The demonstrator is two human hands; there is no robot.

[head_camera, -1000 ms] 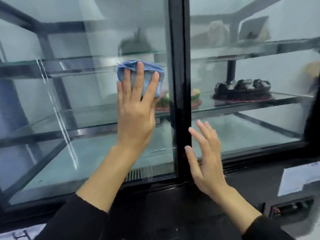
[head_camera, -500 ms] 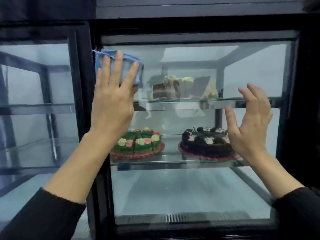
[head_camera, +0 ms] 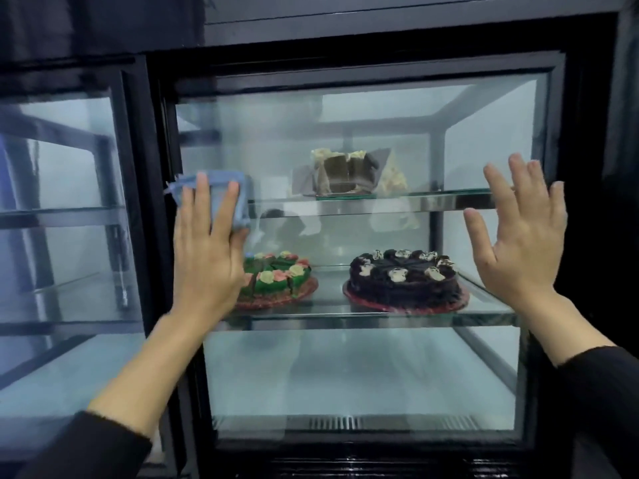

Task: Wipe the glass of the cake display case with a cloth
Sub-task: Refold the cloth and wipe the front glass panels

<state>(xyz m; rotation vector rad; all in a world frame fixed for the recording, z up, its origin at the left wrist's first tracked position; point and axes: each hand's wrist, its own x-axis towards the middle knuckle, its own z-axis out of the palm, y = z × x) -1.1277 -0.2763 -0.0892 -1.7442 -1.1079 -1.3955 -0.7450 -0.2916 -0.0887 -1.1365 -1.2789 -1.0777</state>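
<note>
The black-framed cake display case fills the view, and its right glass panel [head_camera: 363, 368] faces me. My left hand [head_camera: 205, 257] lies flat with straight fingers, pressing a folded blue cloth [head_camera: 238, 198] against the left edge of that panel at upper-shelf height. My right hand [head_camera: 518, 236] is spread open near the panel's right edge, holding nothing; whether it touches the glass is unclear.
Behind the glass, a green flower-topped cake [head_camera: 276, 278] and a chocolate cake [head_camera: 404, 278] sit on the middle shelf, with cut cake pieces [head_camera: 349, 174] on the upper shelf. A thick black post [head_camera: 148, 202] separates the left glass panel [head_camera: 62, 219].
My left hand and the cloth shifted from the left panel across the post to the right panel, then slid downward along its left edge. My right hand rose and spread open.
</note>
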